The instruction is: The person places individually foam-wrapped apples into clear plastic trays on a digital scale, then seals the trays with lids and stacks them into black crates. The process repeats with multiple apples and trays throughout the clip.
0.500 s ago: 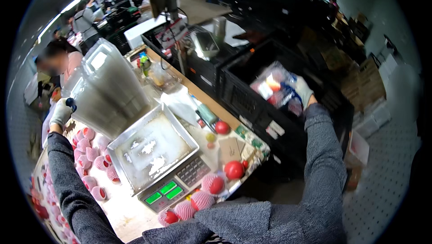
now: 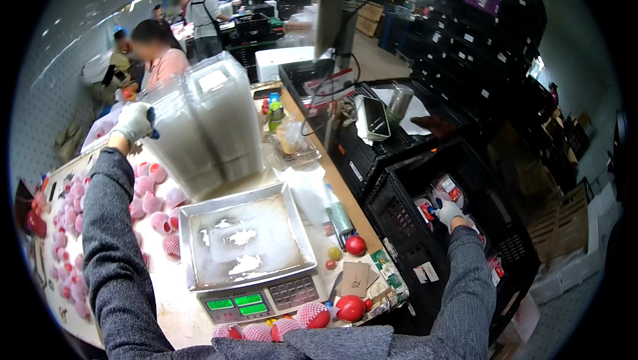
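My left hand, in a white glove with dark blue fingers, is closed on the rim of a tall stack of clear plastic containers standing behind the scale. On the right, my gloved right hand reaches down into a black plastic crate. Its fingers are closed at the edge of a clear plastic pack with red contents; the grip is partly hidden. Between my arms is a digital scale with a metal tray, which holds no goods.
Red round fruit in pink foam nets lies left of the scale, with more along its front. Bare red fruit sits at the table's right corner. A phone-like device rests on another black crate. Stacked crates and people stand farther back.
My right hand has lowered the clear plastic pack from the crate's opening down into the crate. My left hand stays on the container stack. The view has swung left.
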`<control>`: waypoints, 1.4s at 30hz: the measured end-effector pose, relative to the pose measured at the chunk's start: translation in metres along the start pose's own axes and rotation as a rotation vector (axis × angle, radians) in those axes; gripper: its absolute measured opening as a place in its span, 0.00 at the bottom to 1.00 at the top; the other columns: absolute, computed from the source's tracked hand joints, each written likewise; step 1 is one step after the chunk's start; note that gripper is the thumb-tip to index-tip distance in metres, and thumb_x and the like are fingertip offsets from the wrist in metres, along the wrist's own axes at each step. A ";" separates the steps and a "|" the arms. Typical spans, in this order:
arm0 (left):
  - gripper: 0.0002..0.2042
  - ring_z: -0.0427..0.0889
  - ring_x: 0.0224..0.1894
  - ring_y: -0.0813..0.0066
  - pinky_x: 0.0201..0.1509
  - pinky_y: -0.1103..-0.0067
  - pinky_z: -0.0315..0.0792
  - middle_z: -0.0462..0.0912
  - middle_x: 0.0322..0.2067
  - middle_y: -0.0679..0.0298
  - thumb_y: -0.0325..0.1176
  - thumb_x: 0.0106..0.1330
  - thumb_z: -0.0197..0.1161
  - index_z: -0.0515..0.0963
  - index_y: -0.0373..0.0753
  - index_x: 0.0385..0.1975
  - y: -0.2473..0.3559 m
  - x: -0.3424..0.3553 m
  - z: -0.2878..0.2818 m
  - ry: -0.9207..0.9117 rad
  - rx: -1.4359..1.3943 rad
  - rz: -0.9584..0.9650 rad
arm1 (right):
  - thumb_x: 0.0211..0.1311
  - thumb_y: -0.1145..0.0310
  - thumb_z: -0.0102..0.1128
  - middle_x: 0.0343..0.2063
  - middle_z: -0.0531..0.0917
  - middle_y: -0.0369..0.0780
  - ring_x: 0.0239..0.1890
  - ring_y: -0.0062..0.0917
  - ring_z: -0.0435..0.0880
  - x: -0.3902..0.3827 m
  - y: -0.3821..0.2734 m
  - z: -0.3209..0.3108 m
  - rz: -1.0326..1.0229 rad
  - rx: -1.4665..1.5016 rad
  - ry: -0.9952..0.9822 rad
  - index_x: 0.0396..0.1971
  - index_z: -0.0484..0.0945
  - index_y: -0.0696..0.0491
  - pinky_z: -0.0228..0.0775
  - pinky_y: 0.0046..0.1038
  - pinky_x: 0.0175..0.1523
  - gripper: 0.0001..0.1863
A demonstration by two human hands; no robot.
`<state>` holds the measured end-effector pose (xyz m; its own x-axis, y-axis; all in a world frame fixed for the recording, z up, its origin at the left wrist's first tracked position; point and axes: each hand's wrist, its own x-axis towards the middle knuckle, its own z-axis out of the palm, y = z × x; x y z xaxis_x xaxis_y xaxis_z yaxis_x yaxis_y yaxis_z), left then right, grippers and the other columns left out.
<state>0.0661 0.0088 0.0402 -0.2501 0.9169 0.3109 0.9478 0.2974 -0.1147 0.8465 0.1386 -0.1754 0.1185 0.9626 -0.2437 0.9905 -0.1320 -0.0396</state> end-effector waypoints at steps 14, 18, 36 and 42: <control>0.05 0.78 0.29 0.55 0.36 0.65 0.72 0.78 0.24 0.60 0.34 0.47 0.60 0.78 0.44 0.24 0.038 -0.093 0.005 0.820 -0.104 0.206 | 0.46 0.60 0.66 0.47 0.78 0.49 0.51 0.42 0.75 -0.234 -0.242 -0.113 -1.139 0.049 0.570 0.49 0.74 0.59 0.63 0.40 0.59 0.29; 0.01 0.77 0.27 0.64 0.36 0.69 0.71 0.76 0.21 0.61 0.31 0.45 0.60 0.76 0.44 0.17 0.097 -0.211 0.032 0.327 -0.010 0.334 | 0.51 0.60 0.63 0.54 0.74 0.47 0.59 0.44 0.68 -0.312 -0.321 -0.052 -1.553 0.276 0.588 0.50 0.76 0.56 0.55 0.47 0.65 0.26; 0.41 0.61 0.63 0.48 0.61 0.57 0.60 0.60 0.63 0.49 0.47 0.50 0.69 0.59 0.44 0.64 -0.129 -0.409 0.124 -0.250 0.097 -0.777 | 0.44 0.65 0.68 0.53 0.73 0.47 0.59 0.44 0.67 -0.396 -0.408 0.033 -1.201 0.335 0.176 0.57 0.69 0.54 0.55 0.43 0.64 0.35; 0.34 0.66 0.60 0.47 0.58 0.58 0.65 0.65 0.59 0.50 0.47 0.51 0.66 0.64 0.44 0.59 -0.187 -0.410 0.195 -0.391 0.079 -0.853 | 0.46 0.67 0.66 0.50 0.75 0.48 0.55 0.43 0.71 -0.422 -0.443 0.047 -1.320 0.326 0.120 0.52 0.71 0.58 0.58 0.42 0.63 0.30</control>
<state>-0.0473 -0.3709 -0.2501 -0.9159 0.4010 -0.0176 0.4013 0.9138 -0.0623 0.3539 -0.2208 -0.1009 -0.8725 0.4272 0.2374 0.3111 0.8601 -0.4043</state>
